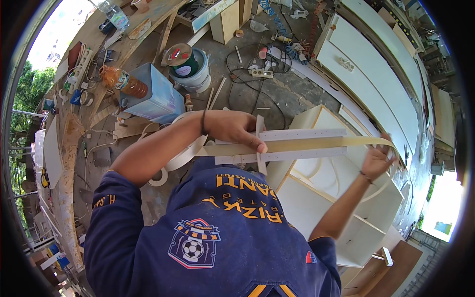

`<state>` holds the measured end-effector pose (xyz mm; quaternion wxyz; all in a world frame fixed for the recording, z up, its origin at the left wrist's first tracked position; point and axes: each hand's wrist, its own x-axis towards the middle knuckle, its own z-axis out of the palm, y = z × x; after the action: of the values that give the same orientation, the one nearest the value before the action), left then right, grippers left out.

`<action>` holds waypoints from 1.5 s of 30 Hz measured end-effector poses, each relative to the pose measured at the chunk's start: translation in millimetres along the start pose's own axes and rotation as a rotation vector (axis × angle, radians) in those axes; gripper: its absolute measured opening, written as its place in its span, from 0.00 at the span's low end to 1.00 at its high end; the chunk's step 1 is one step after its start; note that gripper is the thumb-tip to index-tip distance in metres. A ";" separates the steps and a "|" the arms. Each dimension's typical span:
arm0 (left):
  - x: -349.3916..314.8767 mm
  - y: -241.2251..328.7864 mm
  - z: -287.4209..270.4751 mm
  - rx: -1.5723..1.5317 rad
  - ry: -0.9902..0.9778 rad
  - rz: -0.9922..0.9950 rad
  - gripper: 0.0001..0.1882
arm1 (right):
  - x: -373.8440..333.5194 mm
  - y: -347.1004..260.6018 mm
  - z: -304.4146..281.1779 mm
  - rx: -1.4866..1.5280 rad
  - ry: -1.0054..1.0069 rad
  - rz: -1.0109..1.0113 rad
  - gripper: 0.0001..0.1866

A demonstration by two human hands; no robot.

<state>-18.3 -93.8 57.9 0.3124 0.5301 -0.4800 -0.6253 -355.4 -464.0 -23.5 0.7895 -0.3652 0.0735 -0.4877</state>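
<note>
A long, pale yellowish edge-banding strip (302, 144) runs left to right between two white rails (302, 133) with small holes along them. A thin pale crosspiece (259, 123) lies across the rails. My left hand (235, 128) is closed over the crosspiece and strip, its thumb pressing down where they meet. Beyond the right end of the rails, my right hand (377, 161) has the strip running through its slightly blurred fingers. From there the strip bends and loops down. Beside my left forearm is a large white roll (184, 156), partly hidden by the arm.
An open white cabinet carcass (341, 218) stands at the right. Left are a blue metal can (156, 94), an orange-brown bottle (131, 84), a white bucket (198, 79) and a long wooden workbench (74, 143). Black cable (255, 89) lies on the floor; white panels (363, 64) lean behind.
</note>
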 end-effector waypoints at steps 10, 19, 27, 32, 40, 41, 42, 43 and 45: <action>48.2 12.4 4.3 0.097 -0.004 -0.007 0.38 | -56.0 110.9 152.3 0.496 0.003 0.037 0.23; 27.8 11.7 -10.9 0.302 -0.132 -0.227 0.44 | -36.5 84.2 144.4 0.490 -0.006 0.040 0.15; -85.9 15.5 -35.8 0.589 0.363 -0.184 0.37 | -23.4 40.7 111.9 0.317 -0.030 -0.031 0.17; -109.4 -11.0 -27.2 0.461 0.494 -0.330 0.33 | -19.0 34.8 127.8 0.351 -0.063 -0.004 0.18; 60.7 12.2 14.0 0.254 0.313 0.319 0.35 | -25.6 48.9 164.9 0.376 -0.124 0.012 0.20; 69.2 19.8 15.6 0.187 0.169 0.327 0.35 | -27.5 48.0 165.4 0.367 -0.129 0.016 0.20; 73.3 23.7 15.6 0.120 0.025 0.333 0.36 | -28.0 47.0 164.6 0.368 -0.128 0.015 0.20; 75.7 23.0 15.2 0.120 0.021 0.333 0.36 | -28.7 44.7 162.5 0.371 -0.127 0.002 0.20; 80.7 20.3 16.0 -0.011 -0.037 0.217 0.36 | -30.6 43.4 159.4 0.373 -0.122 -0.014 0.20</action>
<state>-55.7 -169.1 47.1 0.3721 0.4617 -0.5369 -0.6001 -264.7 -347.1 56.2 0.8430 -0.2420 -0.0686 -0.4755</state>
